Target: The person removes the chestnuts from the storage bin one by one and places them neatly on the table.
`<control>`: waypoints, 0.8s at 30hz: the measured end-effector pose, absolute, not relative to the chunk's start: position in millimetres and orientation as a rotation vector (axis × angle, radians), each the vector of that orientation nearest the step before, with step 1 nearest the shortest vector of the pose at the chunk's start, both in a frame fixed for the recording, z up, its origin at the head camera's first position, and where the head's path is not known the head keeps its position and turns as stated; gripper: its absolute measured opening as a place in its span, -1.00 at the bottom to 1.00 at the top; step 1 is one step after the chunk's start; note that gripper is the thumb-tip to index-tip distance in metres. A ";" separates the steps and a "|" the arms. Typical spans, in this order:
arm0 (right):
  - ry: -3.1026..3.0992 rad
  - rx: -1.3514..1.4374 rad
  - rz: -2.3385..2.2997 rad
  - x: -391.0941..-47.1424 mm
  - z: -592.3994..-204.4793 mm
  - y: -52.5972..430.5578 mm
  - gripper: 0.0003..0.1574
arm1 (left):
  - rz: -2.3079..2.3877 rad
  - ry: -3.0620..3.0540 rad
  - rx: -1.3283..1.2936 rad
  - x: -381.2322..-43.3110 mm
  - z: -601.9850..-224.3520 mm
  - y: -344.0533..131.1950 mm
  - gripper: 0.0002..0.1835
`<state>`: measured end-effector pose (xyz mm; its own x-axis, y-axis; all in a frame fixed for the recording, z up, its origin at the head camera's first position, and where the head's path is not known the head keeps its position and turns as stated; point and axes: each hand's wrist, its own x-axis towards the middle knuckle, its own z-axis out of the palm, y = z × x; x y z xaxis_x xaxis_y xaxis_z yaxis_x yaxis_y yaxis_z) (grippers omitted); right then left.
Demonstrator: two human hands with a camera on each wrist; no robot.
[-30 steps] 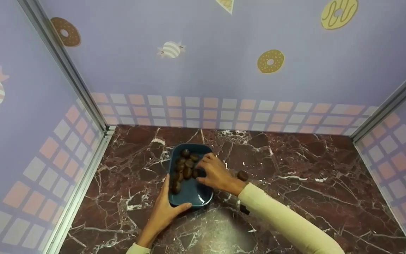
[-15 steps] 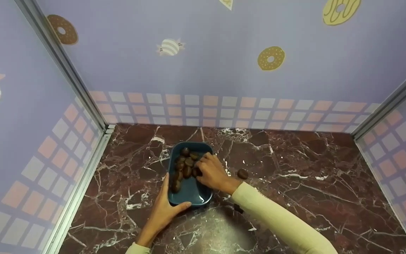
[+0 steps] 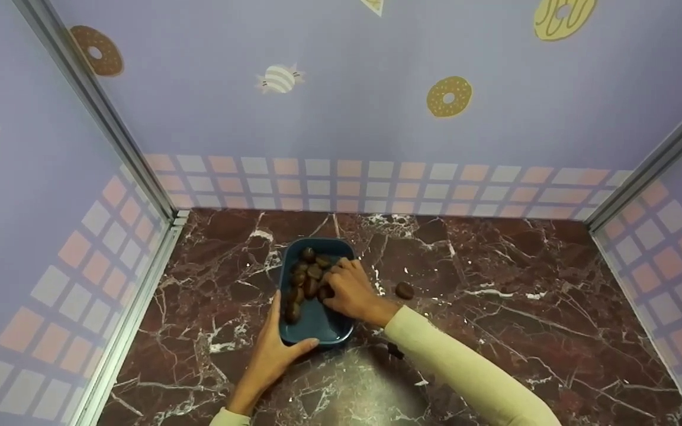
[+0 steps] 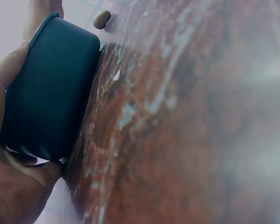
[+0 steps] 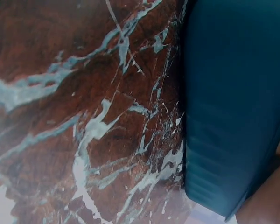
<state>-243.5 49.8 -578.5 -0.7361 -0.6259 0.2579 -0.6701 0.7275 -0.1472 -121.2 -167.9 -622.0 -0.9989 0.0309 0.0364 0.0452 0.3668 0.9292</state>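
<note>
Left hand (image 3: pixel 276 346) grips the near-left corner of the blue container (image 3: pixel 319 325), thumb on its near wall. Dark item (image 3: pixel 395 351) on the marbled table (image 3: pixel 512 349), right of the container's near end; too dark to identify. Right hand (image 3: pixel 351 291) is in the container, fingers curled; can't tell if pinching anything. Chestnuts (image 3: pixel 312 287) fill the container's left side. Loose chestnut (image 3: pixel 404 290) right of the container. Donut-print wall (image 3: pixel 353 112) beyond it.
</note>
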 end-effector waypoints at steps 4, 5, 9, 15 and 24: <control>-2.724 1.051 0.477 -237.8 -571.4 54.9 -0.61 | -1.771 -2.591 -0.066 -121.7 -622.7 -167.5 0.44; -2.712 1.052 0.521 -236.0 -568.9 56.3 -0.59 | -1.775 -2.591 -0.063 -121.7 -622.7 -167.6 0.44; -2.659 1.029 0.687 -229.6 -558.4 62.9 -0.56 | -1.783 -2.595 -0.056 -121.7 -622.4 -168.5 0.43; -2.657 0.959 0.869 -222.0 -546.7 77.8 -0.55 | -1.782 -2.613 -0.048 -121.6 -622.0 -168.6 0.42; -2.573 0.910 0.986 -215.9 -537.1 104.8 -0.55 | -1.758 -2.605 -0.051 -121.3 -623.3 -168.8 0.42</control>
